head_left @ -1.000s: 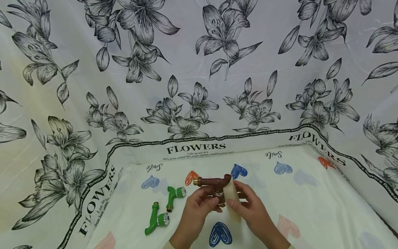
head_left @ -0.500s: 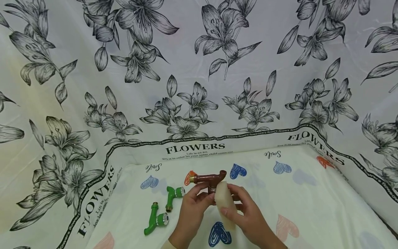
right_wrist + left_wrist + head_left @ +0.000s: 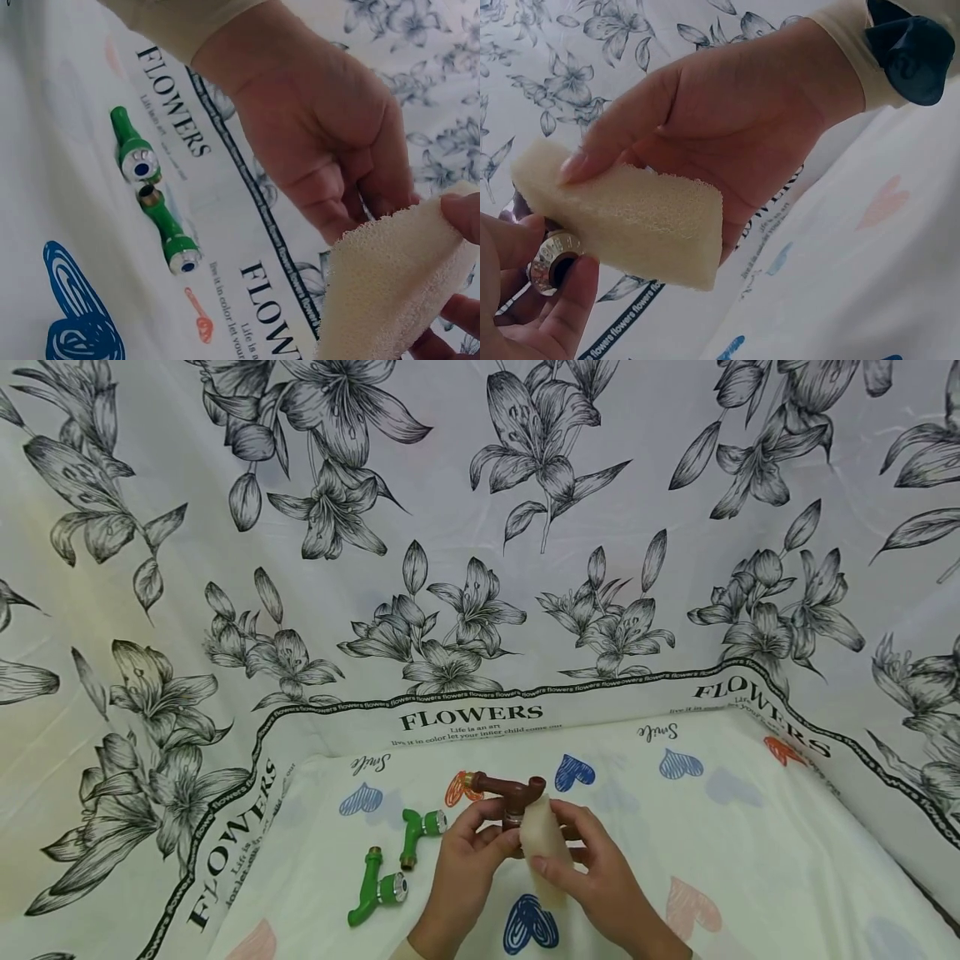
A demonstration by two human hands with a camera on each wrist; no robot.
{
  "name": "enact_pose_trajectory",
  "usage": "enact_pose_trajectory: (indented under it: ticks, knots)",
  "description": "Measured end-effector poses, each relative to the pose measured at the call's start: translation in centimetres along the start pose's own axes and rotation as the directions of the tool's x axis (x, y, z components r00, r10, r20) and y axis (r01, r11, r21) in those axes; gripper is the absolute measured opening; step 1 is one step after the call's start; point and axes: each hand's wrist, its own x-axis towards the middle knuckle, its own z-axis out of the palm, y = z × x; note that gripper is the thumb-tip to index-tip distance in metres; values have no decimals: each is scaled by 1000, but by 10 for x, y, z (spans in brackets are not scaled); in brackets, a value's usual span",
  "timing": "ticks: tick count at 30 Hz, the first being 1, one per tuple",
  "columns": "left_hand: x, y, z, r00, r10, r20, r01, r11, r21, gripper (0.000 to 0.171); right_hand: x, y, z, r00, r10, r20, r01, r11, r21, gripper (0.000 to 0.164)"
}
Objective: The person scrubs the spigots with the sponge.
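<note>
My left hand point(image 3: 468, 864) grips a dark red-brown faucet point(image 3: 506, 788) near its knob, its brass threaded end pointing left and its spout to the right. In the left wrist view the ridged, metallic knob point(image 3: 553, 259) shows between the fingers. A cream, porous sponge point(image 3: 544, 839) is pinched in my right hand point(image 3: 607, 868), thumb on the near face and fingers behind. The sponge is up against the faucet's body, below the spout, and hides part of it. From the right wrist, the sponge point(image 3: 390, 281) covers the faucet.
Two green faucets point(image 3: 369, 887) with silver-ended knobs lie left of my hands on a white cloth point(image 3: 637, 827) printed with hearts. Behind and at the sides rises a flower-printed curtain point(image 3: 465, 527).
The sponge has shifted left, covering more of the faucet's lower body. Both hands and the faucet moved slightly left, and the brass end now tips higher. The green faucets stay put.
</note>
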Motion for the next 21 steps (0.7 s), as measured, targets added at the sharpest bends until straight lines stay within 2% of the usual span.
enact_pose_trajectory:
  ticks: [6,10,16,21]
  knots:
    - [-3,1,-3,993,32,114,-30,999,-14,37,6,3,-7,999,44,-29,-43,999,27,60]
    - [-2,1,-5,989,46,138,-46,999,2,38,7,3,-7,997,72,-21,-71,997,43,60]
    - [0,-1,-5,997,36,71,-39,998,41,37,1,-1,-2,997,82,-7,-81,995,65,60]
    - [2,-3,-6,1000,26,-16,-25,998,53,38,-3,-7,1,998,28,60,-29,999,19,61]
